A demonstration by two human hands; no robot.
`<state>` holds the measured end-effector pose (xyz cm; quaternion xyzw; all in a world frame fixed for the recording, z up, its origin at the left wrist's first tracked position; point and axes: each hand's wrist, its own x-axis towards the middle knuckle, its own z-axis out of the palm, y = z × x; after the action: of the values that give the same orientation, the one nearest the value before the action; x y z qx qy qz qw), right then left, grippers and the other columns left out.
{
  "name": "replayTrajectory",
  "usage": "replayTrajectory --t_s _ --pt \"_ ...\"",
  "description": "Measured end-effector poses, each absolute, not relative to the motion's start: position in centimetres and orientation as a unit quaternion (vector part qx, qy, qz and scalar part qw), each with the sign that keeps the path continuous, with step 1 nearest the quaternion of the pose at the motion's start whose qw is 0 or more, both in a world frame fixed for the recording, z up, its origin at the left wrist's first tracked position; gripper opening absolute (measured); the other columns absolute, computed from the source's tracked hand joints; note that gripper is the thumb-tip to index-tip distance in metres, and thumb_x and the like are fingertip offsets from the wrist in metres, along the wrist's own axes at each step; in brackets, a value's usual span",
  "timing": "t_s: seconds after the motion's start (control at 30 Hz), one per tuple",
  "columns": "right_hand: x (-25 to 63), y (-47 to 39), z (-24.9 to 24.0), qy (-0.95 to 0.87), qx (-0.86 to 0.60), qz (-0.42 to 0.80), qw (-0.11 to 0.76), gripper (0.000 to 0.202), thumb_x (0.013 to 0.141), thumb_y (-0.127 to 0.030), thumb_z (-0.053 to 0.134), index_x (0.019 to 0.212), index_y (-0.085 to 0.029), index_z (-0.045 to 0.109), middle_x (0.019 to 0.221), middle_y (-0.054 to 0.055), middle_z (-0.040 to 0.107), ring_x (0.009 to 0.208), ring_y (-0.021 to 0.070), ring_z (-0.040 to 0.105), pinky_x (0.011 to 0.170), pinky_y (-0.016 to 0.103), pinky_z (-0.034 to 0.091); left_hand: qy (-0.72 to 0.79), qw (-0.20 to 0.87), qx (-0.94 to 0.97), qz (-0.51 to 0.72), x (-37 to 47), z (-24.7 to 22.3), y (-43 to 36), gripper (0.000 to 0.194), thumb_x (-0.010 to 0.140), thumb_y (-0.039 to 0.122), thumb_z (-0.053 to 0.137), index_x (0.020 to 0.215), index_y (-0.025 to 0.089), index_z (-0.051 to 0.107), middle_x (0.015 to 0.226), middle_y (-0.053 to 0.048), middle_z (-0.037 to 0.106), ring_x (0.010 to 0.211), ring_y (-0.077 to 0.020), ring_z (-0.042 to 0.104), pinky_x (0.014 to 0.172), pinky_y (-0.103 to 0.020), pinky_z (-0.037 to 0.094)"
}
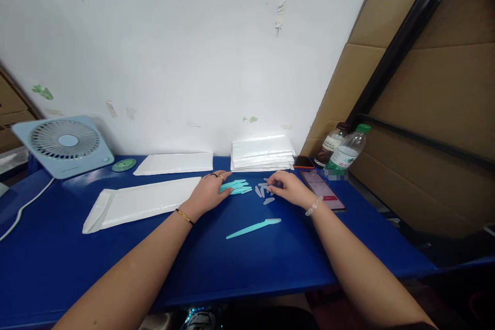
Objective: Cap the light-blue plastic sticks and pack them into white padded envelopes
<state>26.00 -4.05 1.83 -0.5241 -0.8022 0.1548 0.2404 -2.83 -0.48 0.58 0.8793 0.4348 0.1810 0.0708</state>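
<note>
My left hand (208, 191) is closed around the handle ends of several turquoise eyebrow razors (238, 186), low over the table; its palm and fingers hide part of the bunch. To the right lies a loose pile of small clear blade caps (260, 192). Over the pile's right side, my right hand (286, 188) pinches with thumb and fingertips, apparently on one of these caps. A single turquoise eyebrow razor (253, 228) lies nearer to me, a clear cap over its blade end.
White padded envelopes (147, 201) lie left of my left hand, with a stack of them (263, 152) by the wall. On the right are a phone (323, 191), a second phone (303, 162) and bottles (350, 149). A blue fan (65, 144) stands left on the blue table (216, 273).
</note>
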Motion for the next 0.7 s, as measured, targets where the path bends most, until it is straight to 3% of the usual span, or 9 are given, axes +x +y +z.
replayTrajectory --t_s 0.13,0.2,0.3,0.5,0.6,0.7 --pt "25.5 -5.6 2.9 -0.85 -0.432 0.267 0.141 0.023 0.071 -0.037 0.074 0.083 -0.018 0.067 0.083 0.001 0.06 0.073 0.0138 0.055 0.064 0.024 0.043 0.406 0.095 0.902 0.111 -2.6 -0.7 -0.6 0.055 0.092 0.048 0.038 0.14 0.023 0.04 0.146 -0.011 0.04 0.136 -0.028 0.033 0.11 -0.048 0.025" --pt "24.9 -6.2 3.2 -0.866 -0.398 0.291 0.083 0.024 0.065 -0.035 0.078 0.08 -0.018 0.068 0.08 0.0 0.059 0.071 0.0131 0.054 0.062 0.024 0.042 0.394 0.101 0.908 0.103 -2.4 -0.9 -0.8 0.053 0.094 0.047 0.036 0.14 0.023 0.04 0.147 -0.011 0.038 0.137 -0.0273 0.031 0.11 -0.047 0.025" --pt "24.2 -6.5 3.2 -0.872 -0.395 0.285 0.057 0.015 0.07 -0.029 0.073 0.076 -0.017 0.066 0.079 0.0 0.057 0.068 0.0114 0.052 0.061 0.023 0.041 0.376 0.108 0.915 0.1 -2.0 -0.8 -1.1 0.05 0.094 0.043 0.039 0.14 0.022 0.04 0.147 -0.011 0.039 0.136 -0.0258 0.034 0.109 -0.042 0.029" --pt "23.4 -6.4 2.8 -0.873 -0.402 0.262 0.091 0.009 0.078 -0.024 0.066 0.079 -0.017 0.061 0.079 0.0 0.055 0.064 0.0101 0.05 0.058 0.022 0.039 0.34 0.141 0.922 0.118 -1.5 0.3 -2.1 0.057 0.093 0.048 0.04 0.142 0.02 0.037 0.148 -0.012 0.037 0.137 -0.0265 0.031 0.109 -0.042 0.028" --pt "23.0 -6.3 2.7 -0.851 -0.438 0.245 0.155 0.01 0.082 -0.027 0.062 0.081 -0.018 0.059 0.072 -0.001 0.056 0.062 0.0106 0.05 0.058 0.022 0.038 0.343 0.167 0.907 0.177 -1.3 1.5 -2.8 0.052 0.095 0.049 0.034 0.136 0.019 0.046 0.137 -0.011 0.051 0.126 -0.0236 0.045 0.103 -0.036 0.037" --pt "22.7 -6.2 2.5 -0.821 -0.464 0.255 0.215 0.013 0.084 -0.031 0.06 0.082 -0.018 0.058 0.069 -0.002 0.057 0.062 0.0108 0.05 0.058 0.023 0.039 0.335 0.189 0.909 0.162 -1.1 2.3 -3.3 0.043 0.094 0.047 0.037 0.118 0.021 0.06 0.11 -0.007 0.066 0.1 -0.0211 0.06 0.085 -0.031 0.046"
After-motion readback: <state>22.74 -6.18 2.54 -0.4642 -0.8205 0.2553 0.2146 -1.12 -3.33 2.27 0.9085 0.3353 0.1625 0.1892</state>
